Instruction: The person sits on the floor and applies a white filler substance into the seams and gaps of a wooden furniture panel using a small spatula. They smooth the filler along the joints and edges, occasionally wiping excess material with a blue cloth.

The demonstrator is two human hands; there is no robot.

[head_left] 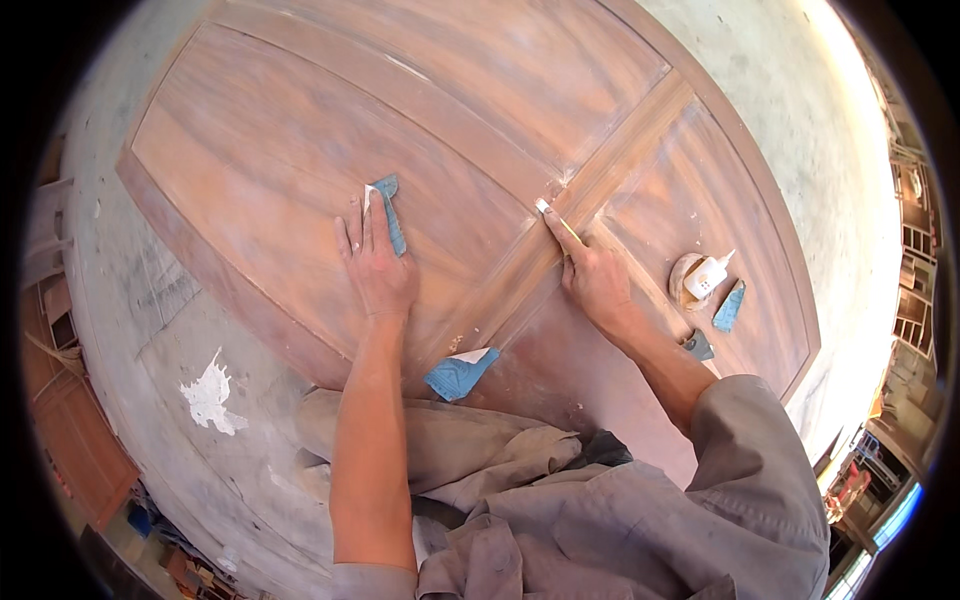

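Note:
A large brown wooden panel door point(300, 120) lies flat before me. My left hand point(380, 270) rests on its left panel, fingers stretched forward, with a folded piece of blue sandpaper point(393, 225) held between thumb and index finger. My right hand point(598, 285) presses at the joint of the central rail, index finger extended along a narrow white-and-yellow strip point(568, 230); its kind is too small to tell. Between my forearms lies another blue sandpaper piece point(461, 375), white on its back. Pale dust marks the wood around the joint.
Right of my right hand, a white glue bottle point(707, 276) lies on a round lid point(685, 290). Beside it are a blue sandpaper scrap point(730, 306) and a grey-blue one point(698, 345). The grey floor point(160, 300) carries a white splatter point(211, 397). Wooden furniture point(85, 440) stands at the left.

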